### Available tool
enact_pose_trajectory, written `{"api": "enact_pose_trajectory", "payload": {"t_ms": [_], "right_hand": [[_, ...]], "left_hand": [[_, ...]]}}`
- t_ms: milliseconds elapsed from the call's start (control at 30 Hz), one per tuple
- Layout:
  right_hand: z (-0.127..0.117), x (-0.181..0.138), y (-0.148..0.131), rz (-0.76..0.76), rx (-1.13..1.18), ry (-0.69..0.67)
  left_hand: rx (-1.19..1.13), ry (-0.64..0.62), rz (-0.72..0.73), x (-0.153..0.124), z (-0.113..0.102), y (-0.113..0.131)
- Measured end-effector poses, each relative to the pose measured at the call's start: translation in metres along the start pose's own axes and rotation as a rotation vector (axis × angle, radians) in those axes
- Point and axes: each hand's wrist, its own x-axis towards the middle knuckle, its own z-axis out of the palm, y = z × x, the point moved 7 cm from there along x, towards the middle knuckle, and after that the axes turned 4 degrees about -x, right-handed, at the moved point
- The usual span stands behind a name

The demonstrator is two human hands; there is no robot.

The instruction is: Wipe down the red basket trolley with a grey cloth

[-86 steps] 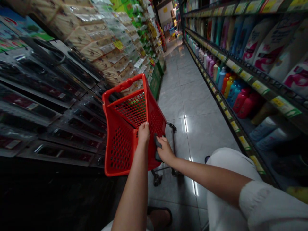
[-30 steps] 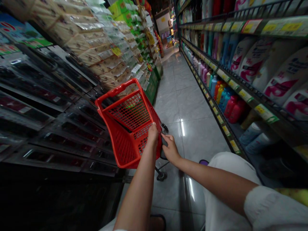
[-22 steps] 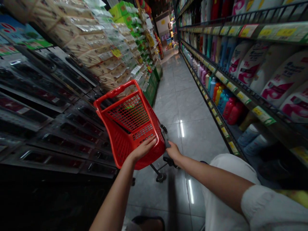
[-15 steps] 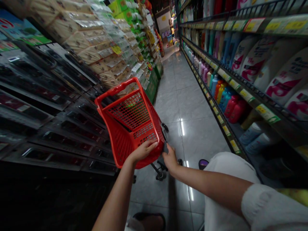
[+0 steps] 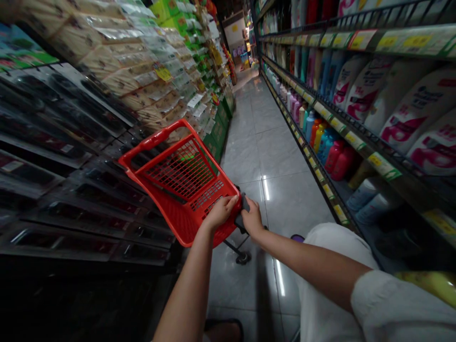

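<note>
A red wheeled shopping basket (image 5: 169, 209) stands tilted in the aisle, and its inside looks bare. My left hand (image 5: 221, 212) is closed over the basket's near right rim, thumb toward the corner. Just right of it, my right hand (image 5: 252, 218) grips a dark grey handle piece (image 5: 244, 203) at that same corner; the fingers' undersides are hidden. Below the corner a black caster wheel (image 5: 243, 258) shows on the floor. The basket's raised red carrying handle (image 5: 153, 141) is on the far side, away from both hands.
On the right, a shelf holds shampoo bottles (image 5: 409, 111) and smaller coloured bottles (image 5: 335, 154) behind price strips. Packaged goods are stacked (image 5: 142, 80) on the left, above a rack of dark boxed items (image 5: 71, 204). Grey tiled floor (image 5: 274, 152) runs down the aisle between them.
The basket has turned, its far handle swinging left toward the rack. Both my hands stay at its near right corner, the left shifting slightly right and up.
</note>
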Motion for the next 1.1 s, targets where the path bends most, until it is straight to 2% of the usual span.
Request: {"api": "enact_pose_trajectory", "payload": {"t_ms": [67, 133, 267, 333, 433, 500, 533, 700, 767, 833, 933, 1033, 1100], "right_hand": [[-0.008, 0.003, -0.010, -0.042, 0.024, 0.005], [-0.014, 0.003, -0.009, -0.042, 0.008, -0.013], [-0.015, -0.002, 0.023, 0.213, -0.116, -0.067], [-0.015, 0.000, 0.025, 0.267, -0.120, -0.043], [-0.017, 0.012, 0.003, 0.099, -0.026, -0.013], [-0.018, 0.018, -0.011, -0.029, 0.035, -0.049], [-0.018, 0.020, -0.012, -0.042, 0.040, -0.066], [-0.020, 0.015, 0.020, 0.219, -0.056, -0.067], [-0.017, 0.015, 0.021, 0.281, -0.003, -0.094], [-0.013, 0.021, 0.009, 0.295, 0.108, -0.156], [-0.022, 0.041, -0.027, 0.179, 0.218, -0.165], [-0.039, 0.063, -0.071, -0.140, 0.104, -0.112], [-0.036, 0.069, -0.094, -0.350, -0.046, -0.202]], "left_hand": [[0.000, 0.025, -0.018, 0.006, 0.002, -0.001], [0.011, 0.058, -0.040, 0.011, 0.002, -0.001], [0.008, 0.114, -0.072, 0.016, 0.000, -0.001], [-0.017, 0.121, -0.090, 0.015, 0.000, -0.003], [-0.057, 0.120, -0.110, 0.013, 0.000, -0.006], [-0.072, 0.123, -0.119, 0.011, 0.001, -0.006], [-0.073, 0.128, -0.124, 0.009, 0.001, -0.006], [-0.057, 0.151, -0.160, 0.006, 0.004, -0.007], [-0.054, 0.144, -0.179, 0.006, 0.006, -0.009], [-0.061, 0.138, -0.189, 0.006, 0.006, -0.010], [-0.052, 0.145, -0.184, 0.006, 0.004, -0.009], [-0.052, 0.203, -0.183, 0.005, 0.000, -0.006], [-0.078, 0.241, -0.191, 0.004, 0.000, -0.004]]}}
